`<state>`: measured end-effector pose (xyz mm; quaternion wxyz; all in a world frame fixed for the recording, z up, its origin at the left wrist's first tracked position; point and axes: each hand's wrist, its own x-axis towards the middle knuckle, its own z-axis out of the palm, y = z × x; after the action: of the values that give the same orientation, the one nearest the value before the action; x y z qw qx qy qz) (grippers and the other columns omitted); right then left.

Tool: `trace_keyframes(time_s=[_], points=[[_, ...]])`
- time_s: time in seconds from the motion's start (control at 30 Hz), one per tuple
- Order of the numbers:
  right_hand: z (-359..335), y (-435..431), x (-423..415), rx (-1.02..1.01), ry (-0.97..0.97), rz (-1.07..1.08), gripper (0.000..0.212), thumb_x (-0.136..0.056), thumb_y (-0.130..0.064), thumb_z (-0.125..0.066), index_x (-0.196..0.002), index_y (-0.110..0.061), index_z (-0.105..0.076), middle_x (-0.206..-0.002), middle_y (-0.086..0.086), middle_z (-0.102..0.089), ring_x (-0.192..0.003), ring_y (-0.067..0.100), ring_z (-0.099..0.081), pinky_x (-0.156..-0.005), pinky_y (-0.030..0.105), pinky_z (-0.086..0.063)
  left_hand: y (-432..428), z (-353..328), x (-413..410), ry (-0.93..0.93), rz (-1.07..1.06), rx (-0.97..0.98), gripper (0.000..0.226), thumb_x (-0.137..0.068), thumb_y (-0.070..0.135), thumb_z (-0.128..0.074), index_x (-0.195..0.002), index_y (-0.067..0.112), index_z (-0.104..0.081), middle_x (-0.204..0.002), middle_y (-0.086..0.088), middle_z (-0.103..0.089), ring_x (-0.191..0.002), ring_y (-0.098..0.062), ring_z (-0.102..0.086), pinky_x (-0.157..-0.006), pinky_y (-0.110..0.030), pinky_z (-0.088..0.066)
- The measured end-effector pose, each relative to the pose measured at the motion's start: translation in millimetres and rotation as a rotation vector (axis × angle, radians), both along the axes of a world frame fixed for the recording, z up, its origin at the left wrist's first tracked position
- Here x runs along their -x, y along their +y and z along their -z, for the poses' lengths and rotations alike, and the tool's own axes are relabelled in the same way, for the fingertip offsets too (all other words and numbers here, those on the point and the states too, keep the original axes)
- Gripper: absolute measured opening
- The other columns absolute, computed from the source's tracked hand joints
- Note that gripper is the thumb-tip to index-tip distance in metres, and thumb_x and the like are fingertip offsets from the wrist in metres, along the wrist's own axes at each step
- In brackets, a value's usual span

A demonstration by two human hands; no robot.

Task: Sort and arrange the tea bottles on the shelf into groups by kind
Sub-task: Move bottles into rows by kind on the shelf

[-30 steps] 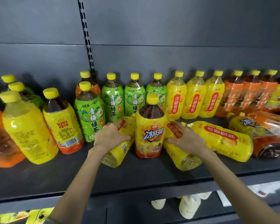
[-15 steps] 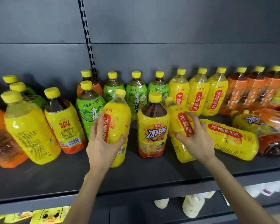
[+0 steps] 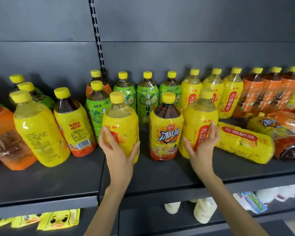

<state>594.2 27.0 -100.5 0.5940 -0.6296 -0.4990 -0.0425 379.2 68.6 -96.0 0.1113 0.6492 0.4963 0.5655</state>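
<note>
My left hand (image 3: 118,150) grips an upright yellow pear-drink bottle (image 3: 121,121) at the shelf's front. My right hand (image 3: 201,147) grips a second upright yellow pear-drink bottle (image 3: 198,120). Between them stands an iced black tea bottle (image 3: 165,132) with dark liquid. Behind stand green plum tea bottles (image 3: 147,101), then three yellow pear bottles (image 3: 231,97), then orange-labelled bottles (image 3: 269,92). One yellow pear bottle (image 3: 243,143) lies on its side at the right.
At the left stand a yellow bottle (image 3: 39,133), a dark-tea bottle (image 3: 75,126) and an orange bottle (image 3: 5,140). More bottles lie on their sides at the far right (image 3: 279,132). The dark shelf (image 3: 58,181) has bare front surface. White items (image 3: 204,212) sit on the lower shelf.
Both hands have raised the two yellow pear bottles from lying on their sides to standing upright, one on each side of the iced black tea bottle.
</note>
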Motion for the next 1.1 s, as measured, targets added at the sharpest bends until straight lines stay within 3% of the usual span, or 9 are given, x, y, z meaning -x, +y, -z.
trace_keyframes(time_s=[0.2,0.33,0.47,0.57,0.67,0.77,0.83,0.9,1.1], points=[[-4.1,-4.1,7.8,0.041,-0.052,0.043,0.095,-0.084,-0.021,-0.066,-0.146,-0.027,0.005,-0.150,0.027,-0.001,-0.130,0.003,-0.004,-0.107,0.032,-0.020,-4.6,-0.8,2.6,0.068,0.013,0.004,0.093,-0.080,0.050,-0.055,-0.144,0.032,0.010,-0.149,-0.030,-0.015,-0.135,-0.045,-0.027,-0.100,-0.057,-0.041],[-9.6,-11.0,10.4,0.103,-0.036,0.011,0.086,-0.086,-0.021,-0.066,-0.141,-0.036,-0.002,-0.153,0.023,0.002,-0.141,0.026,-0.011,-0.107,0.030,-0.022,-6.3,0.0,9.5,0.102,0.036,0.005,0.097,-0.081,0.048,-0.056,-0.145,0.033,0.015,-0.152,-0.024,-0.009,-0.138,-0.043,-0.023,-0.097,-0.059,-0.042],[-14.5,-34.3,4.4,0.214,-0.044,-0.072,0.087,-0.091,-0.035,-0.056,-0.135,-0.053,0.016,-0.157,0.005,0.001,-0.141,0.014,-0.014,-0.106,0.029,-0.030,-11.5,7.1,21.9,0.109,0.100,0.031,0.101,-0.084,0.039,-0.059,-0.142,0.044,0.024,-0.155,-0.016,-0.005,-0.138,-0.041,-0.023,-0.095,-0.059,-0.044],[-11.2,-57.8,-4.4,0.367,-0.153,-0.048,0.078,-0.092,-0.048,-0.047,-0.144,-0.047,0.012,-0.155,0.001,-0.020,-0.137,0.014,-0.026,-0.105,0.033,-0.035,-24.4,14.0,31.4,0.140,0.140,0.107,0.093,-0.087,0.039,-0.052,-0.142,0.043,0.023,-0.155,-0.014,-0.008,-0.137,-0.040,-0.026,-0.093,-0.058,-0.043],[-1.1,-81.1,-14.3,0.497,-0.294,0.036,0.066,-0.093,-0.055,-0.038,-0.150,-0.029,-0.016,-0.143,0.002,-0.044,-0.131,0.021,-0.039,-0.105,0.040,-0.037,-38.0,18.3,45.4,0.181,0.170,0.219,0.088,-0.091,0.029,-0.056,-0.148,0.035,0.011,-0.154,-0.006,-0.015,-0.131,-0.035,-0.037,-0.087,-0.056,-0.046],[0.7,-105.3,-22.6,0.544,-0.408,0.135,0.067,-0.090,-0.064,-0.024,-0.136,-0.021,-0.048,-0.128,0.003,-0.059,-0.120,0.027,-0.052,-0.098,0.042,-0.040,-48.6,13.3,58.3,0.262,0.077,0.303,0.068,-0.091,0.025,-0.058,-0.149,0.025,-0.022,-0.140,-0.008,-0.041,-0.121,-0.033,-0.048,-0.081,-0.053,-0.047],[-2.5,-119.6,-31.2,0.574,-0.480,0.181,0.070,-0.087,-0.063,-0.021,-0.131,-0.019,-0.053,-0.120,0.004,-0.064,-0.114,0.028,-0.056,-0.095,0.041,-0.042,-57.5,9.5,62.2,0.394,-0.009,0.256,0.046,-0.089,0.022,-0.061,-0.133,0.014,-0.050,-0.125,-0.010,-0.056,-0.110,-0.037,-0.054,-0.075,-0.052,-0.049],[-7.2,-135.7,-43.5,0.613,-0.516,0.210,0.072,-0.086,-0.063,-0.018,-0.131,-0.019,-0.053,-0.118,0.003,-0.065,-0.113,0.027,-0.057,-0.094,0.040,-0.041,-68.8,6.8,60.5,0.509,-0.065,0.196,0.030,-0.086,0.021,-0.065,-0.114,0.008,-0.064,-0.112,-0.012,-0.064,-0.097,-0.040,-0.059,-0.067,-0.049,-0.051],[-8.9,-189.6,-91.4,0.699,-0.540,0.217,0.070,-0.091,-0.066,-0.022,-0.130,-0.019,-0.055,-0.116,0.003,-0.066,-0.109,0.027,-0.060,-0.087,0.040,-0.046,-115.7,1.7,22.8,0.538,-0.081,0.214,0.028,-0.088,0.030,-0.061,-0.108,0.012,-0.067,-0.105,-0.009,-0.067,-0.091,-0.038,-0.063,-0.067,-0.046,-0.053]])
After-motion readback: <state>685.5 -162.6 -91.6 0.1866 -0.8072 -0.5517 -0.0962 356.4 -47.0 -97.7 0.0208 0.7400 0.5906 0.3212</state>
